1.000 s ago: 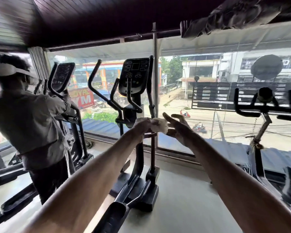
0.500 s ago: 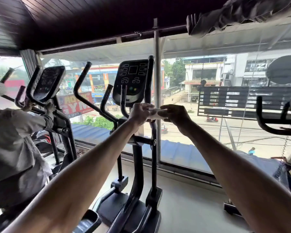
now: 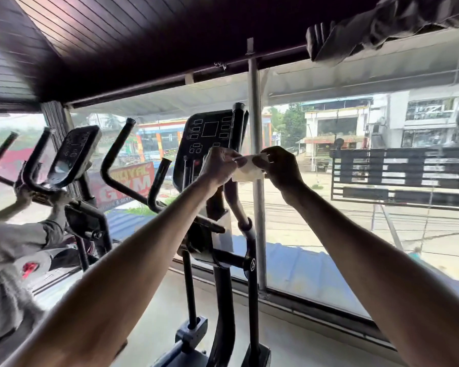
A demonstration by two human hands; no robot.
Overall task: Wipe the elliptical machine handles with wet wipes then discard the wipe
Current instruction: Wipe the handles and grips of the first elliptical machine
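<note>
— What are your hands doing, nearest you?

— My left hand point(image 3: 220, 168) and right hand point(image 3: 282, 169) are both pinching the wet wipe point(image 3: 248, 169). It is hanging spread between my fingertips, with one end in each pinch.

— And where is it sitting against the machine?

— It is hovering in front of the elliptical's right handle point(image 3: 238, 120), just beside the console point(image 3: 210, 136). I can't tell whether it is touching the handle.

— Further off?

— Another person point(image 3: 8, 247) is gripping the neighbouring machine point(image 3: 74, 154) on my left. The window point(image 3: 329, 221) beyond is showing a street.
</note>
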